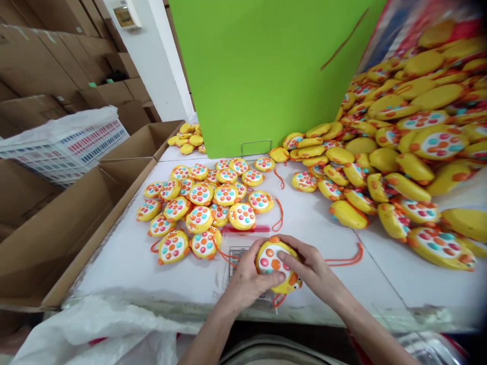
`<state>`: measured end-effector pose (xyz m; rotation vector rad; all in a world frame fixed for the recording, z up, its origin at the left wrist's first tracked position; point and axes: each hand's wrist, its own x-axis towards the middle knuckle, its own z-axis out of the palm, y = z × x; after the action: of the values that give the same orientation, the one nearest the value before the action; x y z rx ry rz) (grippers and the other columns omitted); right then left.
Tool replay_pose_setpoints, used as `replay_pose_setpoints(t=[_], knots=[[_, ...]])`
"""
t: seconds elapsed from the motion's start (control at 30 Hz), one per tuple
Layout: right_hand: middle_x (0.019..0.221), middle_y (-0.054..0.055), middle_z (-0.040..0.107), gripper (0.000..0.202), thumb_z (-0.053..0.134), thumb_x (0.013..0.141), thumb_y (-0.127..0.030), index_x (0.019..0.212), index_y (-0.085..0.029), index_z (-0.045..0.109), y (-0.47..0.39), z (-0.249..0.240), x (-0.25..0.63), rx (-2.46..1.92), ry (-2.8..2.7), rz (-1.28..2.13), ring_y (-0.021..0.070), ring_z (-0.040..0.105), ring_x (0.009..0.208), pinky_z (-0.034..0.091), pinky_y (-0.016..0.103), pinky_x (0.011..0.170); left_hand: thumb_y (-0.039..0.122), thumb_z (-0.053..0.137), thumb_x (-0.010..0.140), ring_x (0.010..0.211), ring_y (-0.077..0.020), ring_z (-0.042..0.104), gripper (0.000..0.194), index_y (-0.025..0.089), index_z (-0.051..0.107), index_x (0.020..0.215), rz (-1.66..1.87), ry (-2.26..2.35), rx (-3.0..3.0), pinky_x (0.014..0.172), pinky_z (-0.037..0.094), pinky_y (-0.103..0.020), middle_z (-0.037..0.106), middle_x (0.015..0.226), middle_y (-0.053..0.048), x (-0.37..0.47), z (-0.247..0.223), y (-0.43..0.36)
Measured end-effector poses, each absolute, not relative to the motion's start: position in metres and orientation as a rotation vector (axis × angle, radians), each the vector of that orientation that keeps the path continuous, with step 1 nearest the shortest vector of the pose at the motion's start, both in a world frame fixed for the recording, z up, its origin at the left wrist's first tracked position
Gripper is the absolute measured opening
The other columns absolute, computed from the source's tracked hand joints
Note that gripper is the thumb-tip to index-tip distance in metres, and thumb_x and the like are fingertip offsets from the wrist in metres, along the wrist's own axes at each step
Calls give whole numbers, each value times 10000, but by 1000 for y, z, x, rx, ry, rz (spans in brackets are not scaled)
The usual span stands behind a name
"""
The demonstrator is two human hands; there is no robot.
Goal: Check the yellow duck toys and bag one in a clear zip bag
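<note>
Both hands hold one yellow toy (274, 262) above the table's front edge. Its white face with red, orange and teal buttons points up, and an orange cord hangs from it. My left hand (249, 279) wraps round its left side, the thumb lying across the buttons. On the right side, my right hand (314, 268) grips the rim with its thumb on the face. Under the hands lies a clear plastic bag (224, 276) with printed black lines. Beyond it, several similar toys (201, 193) form a group, mostly button side up.
A large heap of yellow toys (384, 159) covers the right side of the white table (117, 258). An upright green board (266, 76) stands at the back. Open cardboard boxes (76, 238) line the left edge, with a white basket (91, 144) beyond. White plastic (95, 329) hangs at the front left.
</note>
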<state>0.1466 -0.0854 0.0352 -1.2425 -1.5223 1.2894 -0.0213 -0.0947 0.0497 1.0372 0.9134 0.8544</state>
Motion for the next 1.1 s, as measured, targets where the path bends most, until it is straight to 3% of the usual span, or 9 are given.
replay_pose_setpoints(t=[0.17, 0.3, 0.4, 0.47, 0.57, 0.7, 0.87, 0.97, 1.1], knots=[[972, 72, 684, 392, 585, 821, -461, 1087, -174, 610, -85, 30, 143, -1138, -1312, 1524, 223, 626, 873, 522, 326, 764, 110, 681, 625, 847, -190, 598, 526, 213, 558, 1126, 902, 1074, 1137, 717, 495, -251, 644, 971, -24, -21, 50, -98], [903, 74, 687, 367, 557, 838, -465, 1031, -161, 630, -83, 24, 143, -1143, -1380, 1508, 217, 632, 808, 524, 316, 712, 107, 693, 611, 877, -199, 606, 550, 212, 566, 1135, 893, 1071, 1155, 746, 497, -258, 655, 991, -27, -20, 41, -97], [944, 76, 674, 338, 475, 887, -438, 1042, -180, 629, -78, 25, 150, -1238, -1616, 1195, 224, 625, 857, 518, 341, 757, 153, 701, 637, 852, -204, 627, 551, 209, 553, 1165, 909, 1090, 1072, 727, 518, -278, 672, 971, -34, -24, 39, -85], [1045, 87, 642, 307, 461, 896, -397, 1070, -198, 617, -71, 25, 164, -1330, -1754, 822, 234, 601, 965, 491, 372, 849, 192, 721, 642, 873, -197, 629, 530, 213, 556, 1146, 1107, 1177, 950, 757, 525, -287, 671, 982, -31, -35, 40, -67], [1173, 119, 576, 313, 487, 880, -375, 1123, -200, 579, -58, 23, 205, -1505, -1788, 291, 253, 538, 1099, 444, 410, 941, 232, 647, 727, 974, -199, 614, 312, 208, 588, 1033, 1454, 1131, 599, 832, 521, -322, 650, 1062, -51, -61, 42, -28], [1216, 166, 535, 391, 487, 856, -382, 1177, -163, 536, -50, 11, 273, -1799, -1686, -172, 303, 494, 1142, 438, 469, 936, 255, 587, 763, 983, -211, 638, 158, 152, 610, 880, 1483, 984, 420, 833, 530, -290, 665, 1057, -115, -83, 39, -2], [1214, 163, 540, 462, 475, 797, -263, 1247, -162, 480, -33, -18, 308, -1932, -1836, -395, 324, 498, 1115, 447, 484, 897, 147, 636, 656, 789, -197, 685, 253, 139, 611, 908, 1342, 1050, 358, 659, 561, -274, 714, 832, -98, -63, 38, -29], [1153, 178, 575, 409, 444, 790, -216, 1186, -138, 515, -21, -24, 307, -1917, -1883, -455, 333, 521, 1055, 451, 486, 859, 176, 709, 606, 704, -184, 676, 316, 120, 616, 903, 1282, 1034, 387, 598, 541, -257, 712, 752, -87, -48, 40, -41], [992, 167, 615, 367, 420, 861, -412, 1071, -143, 554, -21, 1, 294, -1844, -1702, -317, 325, 551, 955, 454, 469, 818, 273, 777, 582, 696, -181, 666, 384, 116, 627, 899, 1200, 1030, 494, 590, 521, -251, 710, 749, -80, -38, 38, -52]])
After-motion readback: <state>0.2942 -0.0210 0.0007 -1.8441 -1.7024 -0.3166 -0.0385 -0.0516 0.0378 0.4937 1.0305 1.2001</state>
